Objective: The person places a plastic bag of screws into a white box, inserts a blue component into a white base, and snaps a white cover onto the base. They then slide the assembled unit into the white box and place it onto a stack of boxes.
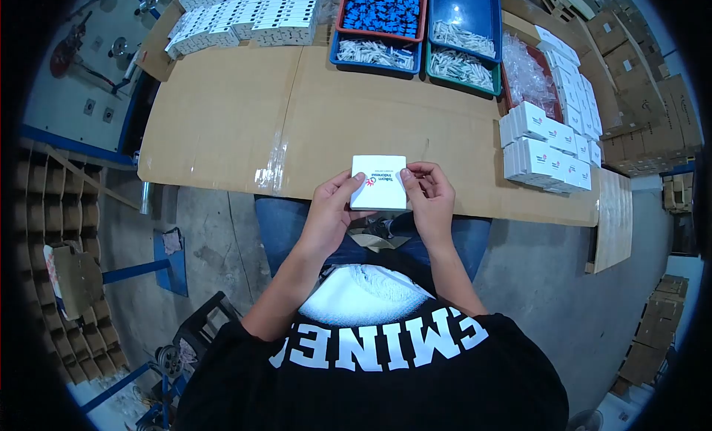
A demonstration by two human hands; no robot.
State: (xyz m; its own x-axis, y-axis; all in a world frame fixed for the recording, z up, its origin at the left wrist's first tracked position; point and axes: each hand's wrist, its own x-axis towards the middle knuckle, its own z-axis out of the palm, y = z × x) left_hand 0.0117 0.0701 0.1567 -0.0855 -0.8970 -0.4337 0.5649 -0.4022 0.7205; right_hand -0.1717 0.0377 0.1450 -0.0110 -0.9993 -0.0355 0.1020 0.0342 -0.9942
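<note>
A small white box (378, 194) with a printed logo and text is held up at the front edge of the table, its printed face toward me. My left hand (331, 209) grips its left side, the thumb lying on the front face. On the right side, my right hand (430, 197) pinches the box between thumb and fingers. The fingertips behind the box are hidden.
Cardboard covers the table (222, 120). Stacked white boxes (545, 153) stand at the right, with more white boxes (285, 16) at the back left. Trays hold blue parts (382, 12) and white pieces (374, 54). Clear plastic bags (526, 71) fill a red tray.
</note>
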